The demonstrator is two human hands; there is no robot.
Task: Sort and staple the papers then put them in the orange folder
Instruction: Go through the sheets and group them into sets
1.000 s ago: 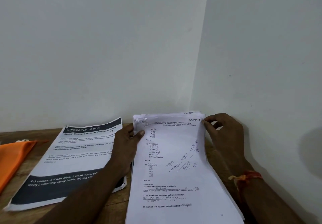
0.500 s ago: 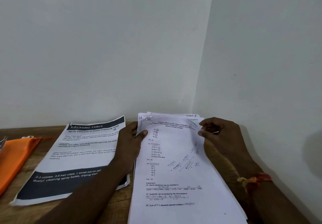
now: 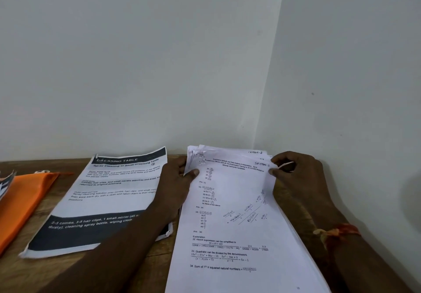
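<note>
Wooden table, left hand and right hand fingers still around paper stack corners.

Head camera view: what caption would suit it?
The left hand and right hand pinch far corners of the maths paper stack; orange folder lies leftward.

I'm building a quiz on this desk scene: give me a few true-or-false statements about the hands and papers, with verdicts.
1. The right hand pinches the top right corner of the maths papers. True.
2. The orange folder lies to the right of the maths papers. False: it lies at the far left of the table.
3. The left hand holds the maths papers at their top left corner. True.
4. The Dressing Table sheet lies on top of the orange folder. False: it lies on the table between the folder and the maths papers.
</note>
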